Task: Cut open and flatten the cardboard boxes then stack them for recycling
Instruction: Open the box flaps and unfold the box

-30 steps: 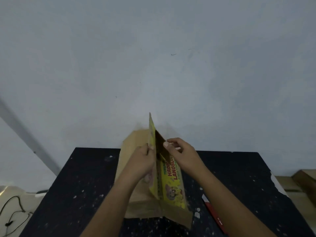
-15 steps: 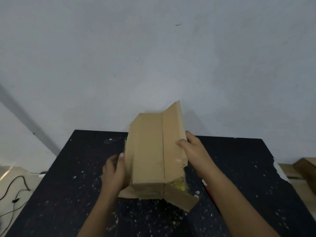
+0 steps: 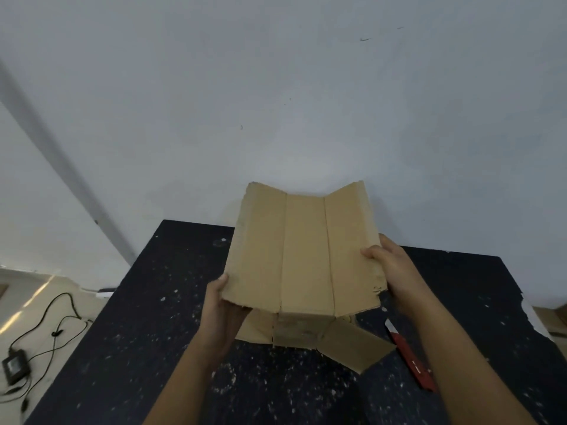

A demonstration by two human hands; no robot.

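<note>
A cut-open brown cardboard box [image 3: 303, 253] is spread into three plain panels, held above the black table [image 3: 147, 317] with its brown inner side toward me. My left hand [image 3: 219, 305] grips its lower left edge, thumb on top and fingers hidden beneath. My right hand [image 3: 388, 265] grips the right edge, thumb on the panel. The outer panels tilt upward. Its end flaps [image 3: 352, 348] hang down at the near end, close to the tabletop.
A red utility knife [image 3: 411, 360] lies on the table right of the flaps, beside my right forearm. The tabletop is speckled with white bits. A black adapter [image 3: 13, 366] with cables lies on the floor at left. A wall stands right behind the table.
The box went from folded with its yellow printed side showing to spread open in three brown panels. My hands moved apart to its left and right edges.
</note>
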